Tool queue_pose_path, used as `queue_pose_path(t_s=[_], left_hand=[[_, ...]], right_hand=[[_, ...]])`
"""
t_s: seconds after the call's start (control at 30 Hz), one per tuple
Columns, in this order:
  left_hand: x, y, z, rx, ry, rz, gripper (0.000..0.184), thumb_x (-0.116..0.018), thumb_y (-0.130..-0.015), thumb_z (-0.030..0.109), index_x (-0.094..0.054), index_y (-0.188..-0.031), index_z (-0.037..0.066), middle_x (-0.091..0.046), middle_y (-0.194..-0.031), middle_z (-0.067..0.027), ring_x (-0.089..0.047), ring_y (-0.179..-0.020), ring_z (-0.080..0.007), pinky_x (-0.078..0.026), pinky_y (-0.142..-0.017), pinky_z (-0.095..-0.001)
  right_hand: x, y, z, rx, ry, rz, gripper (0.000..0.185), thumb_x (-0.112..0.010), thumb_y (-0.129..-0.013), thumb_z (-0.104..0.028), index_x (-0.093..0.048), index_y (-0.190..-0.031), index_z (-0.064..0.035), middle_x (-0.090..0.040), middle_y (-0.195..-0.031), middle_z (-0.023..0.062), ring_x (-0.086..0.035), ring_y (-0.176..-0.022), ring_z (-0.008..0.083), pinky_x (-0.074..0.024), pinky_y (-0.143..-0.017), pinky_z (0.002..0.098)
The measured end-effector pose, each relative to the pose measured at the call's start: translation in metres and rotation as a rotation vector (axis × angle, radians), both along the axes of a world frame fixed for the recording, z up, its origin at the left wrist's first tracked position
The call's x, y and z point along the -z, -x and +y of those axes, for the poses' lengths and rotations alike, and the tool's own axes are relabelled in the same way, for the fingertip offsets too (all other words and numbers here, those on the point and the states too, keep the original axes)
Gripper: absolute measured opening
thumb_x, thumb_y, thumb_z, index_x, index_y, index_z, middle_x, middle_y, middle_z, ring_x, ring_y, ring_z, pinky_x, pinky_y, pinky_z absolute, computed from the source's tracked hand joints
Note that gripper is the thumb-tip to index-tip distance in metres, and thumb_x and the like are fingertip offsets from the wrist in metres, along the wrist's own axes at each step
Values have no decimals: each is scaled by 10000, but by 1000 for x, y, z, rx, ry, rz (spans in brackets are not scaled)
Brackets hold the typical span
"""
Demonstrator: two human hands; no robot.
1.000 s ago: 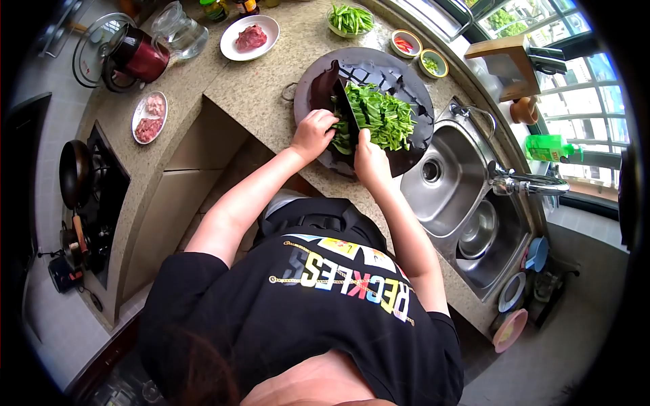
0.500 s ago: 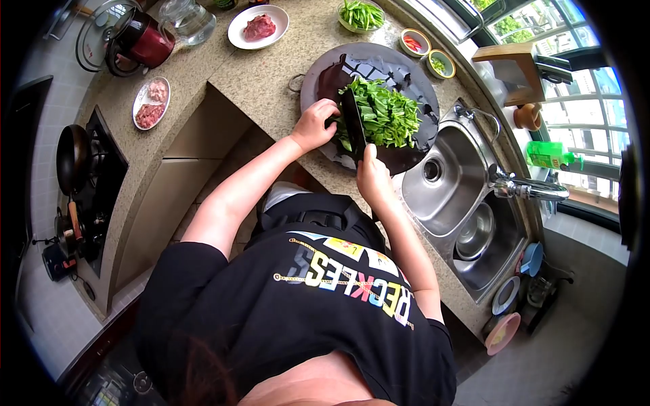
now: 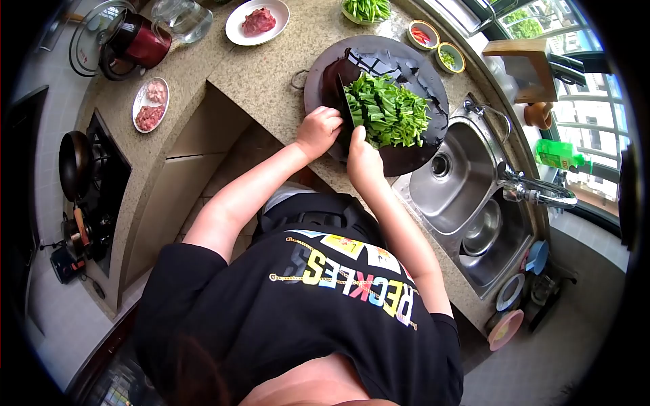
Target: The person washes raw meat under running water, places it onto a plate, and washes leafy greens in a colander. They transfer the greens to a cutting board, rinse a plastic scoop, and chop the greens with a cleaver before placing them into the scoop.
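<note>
On the round dark cutting board [image 3: 379, 51] lies a heap of chopped leafy greens [image 3: 389, 111]. My right hand [image 3: 364, 159] is wrapped round the handle of a black kitchen knife [image 3: 346, 101]. The blade stands nearly edge-on along the left side of the heap. My left hand [image 3: 319, 132] is at the board's near left edge, just left of the blade, with its fingers curled and pressed together. Whatever those fingertips hold, if anything, is hidden.
Right of the board is a steel double sink [image 3: 453, 176] with a faucet [image 3: 538, 189]. Behind stand a plate of meat [image 3: 233, 30], a bowl of cut green vegetables [image 3: 365, 12] and two small bowls. A plate of minced meat [image 3: 149, 105] sits left, near the stove [image 3: 108, 183].
The knife has turned more edge-on against the heap's left side, and my right hand has shifted slightly left. My left hand has moved a little down. The whole view has shifted slightly.
</note>
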State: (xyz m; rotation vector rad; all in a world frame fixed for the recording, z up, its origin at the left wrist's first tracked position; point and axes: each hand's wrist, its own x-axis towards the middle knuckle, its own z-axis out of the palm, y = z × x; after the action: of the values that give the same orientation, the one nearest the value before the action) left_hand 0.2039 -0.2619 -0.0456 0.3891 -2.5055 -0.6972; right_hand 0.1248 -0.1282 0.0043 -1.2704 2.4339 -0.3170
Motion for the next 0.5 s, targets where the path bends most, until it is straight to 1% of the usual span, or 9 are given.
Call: queue_pose_path(t_s=[0.1,0.17,0.23,0.27,0.33,0.4,0.43,0.5], left_hand=[[1,-1,0,-8,72,30,157,-699,-675,83,-652,-821,47,-636,-896,-78,-608,-866,-264,-507,-760,-349],[3,-1,1,-24,85,116,146,-698,-679,84,-644,-810,50,-631,-894,-74,-602,-864,-267,-506,-759,-353],[-3,0,2,-19,86,116,138,-699,-682,86,-639,-802,52,-628,-889,-70,-600,-874,-266,-504,-765,-351],[-4,1,1,-39,78,96,145,-703,-682,88,-637,-806,51,-623,-892,-67,-600,-883,-264,-502,-771,-350],[-8,4,-5,-59,73,80,151,-706,-683,90,-636,-810,50,-617,-896,-65,-600,-892,-262,-501,-776,-349],[-11,5,-8,-36,-8,56,184,-711,-691,109,-629,-850,64,-587,-941,-50,-591,-906,-256,-500,-761,-350],[-13,4,-9,-32,-8,59,184,-711,-691,109,-629,-850,64,-587,-941,-50,-591,-906,-256,-500,-761,-350],[-18,1,-13,18,-54,47,242,-729,-696,130,-615,-903,78,-564,-993,-48,-592,-914,-260,-500,-754,-358]], right_hand=[[-1,-1,-6,32,60,-13,280,-487,-845,-26,-376,-1096,30,-629,-686,222,-645,-662,404,-529,-588,474],[6,5,-2,51,73,-17,284,-489,-844,-34,-373,-1095,30,-623,-680,225,-638,-659,413,-523,-584,480],[21,11,7,7,244,17,300,-492,-838,-38,-364,-1102,26,-606,-664,233,-619,-643,428,-505,-570,496],[23,15,11,-5,270,15,319,-489,-854,-53,-355,-1132,30,-600,-663,236,-606,-623,427,-490,-554,501],[13,13,12,27,350,3,306,-506,-882,-83,-352,-1123,23,-593,-665,235,-594,-611,436,-471,-526,509],[1,11,14,79,417,-13,305,-522,-888,-87,-354,-1120,22,-589,-668,239,-584,-606,447,-456,-505,518],[-7,10,14,87,453,-8,321,-525,-886,-82,-357,-1139,23,-589,-674,242,-586,-610,446,-458,-510,516],[-16,12,17,95,514,19,317,-533,-884,-82,-368,-1135,21,-591,-681,246,-590,-620,446,-463,-521,513]])
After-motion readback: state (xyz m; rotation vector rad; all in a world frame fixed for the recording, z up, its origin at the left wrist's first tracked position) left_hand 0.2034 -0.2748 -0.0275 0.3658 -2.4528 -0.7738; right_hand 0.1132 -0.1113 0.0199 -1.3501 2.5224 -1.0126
